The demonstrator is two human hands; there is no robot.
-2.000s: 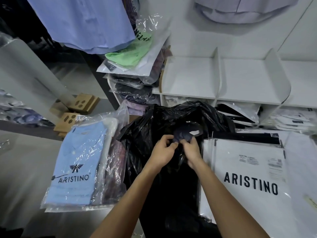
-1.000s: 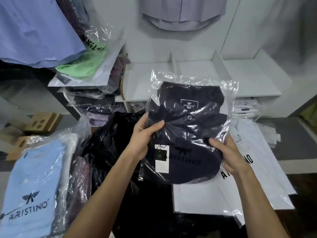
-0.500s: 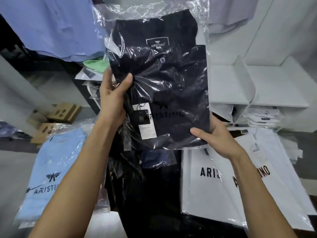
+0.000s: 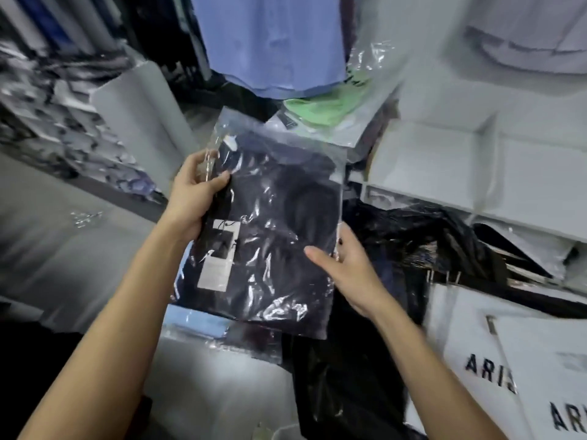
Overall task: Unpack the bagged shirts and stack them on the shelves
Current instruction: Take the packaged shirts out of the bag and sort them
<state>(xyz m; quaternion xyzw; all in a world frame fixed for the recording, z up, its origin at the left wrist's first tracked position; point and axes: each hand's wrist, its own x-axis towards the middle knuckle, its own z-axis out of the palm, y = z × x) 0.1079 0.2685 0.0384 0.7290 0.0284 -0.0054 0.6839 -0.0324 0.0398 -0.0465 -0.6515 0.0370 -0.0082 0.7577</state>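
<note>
White shelves with upright dividers run along the right of a clothing stockroom, and a pale blue shirt hangs at the top above a stack of bagged garments, the top one green. At the centre both hands hold up a dark navy shirt sealed in a clear, shiny bag, tilted slightly with its top leaning left. The left hand grips the bag's upper left edge, thumb across the front and fingers curled behind. The right hand grasps the lower right edge, thumb lying flat on the front and the other fingers behind the plastic. A white and black tag shows through the bag near its lower left; its print is too blurred to read. Below and behind the shirt a large black sack lies open. At the lower right lie flat white bags printed in black capitals, of which only "ARIS" and "ARI" can be read before the edges cut them off. A light blue bagged shirt peeks out just under the held one. The whole view is motion-blurred
</note>
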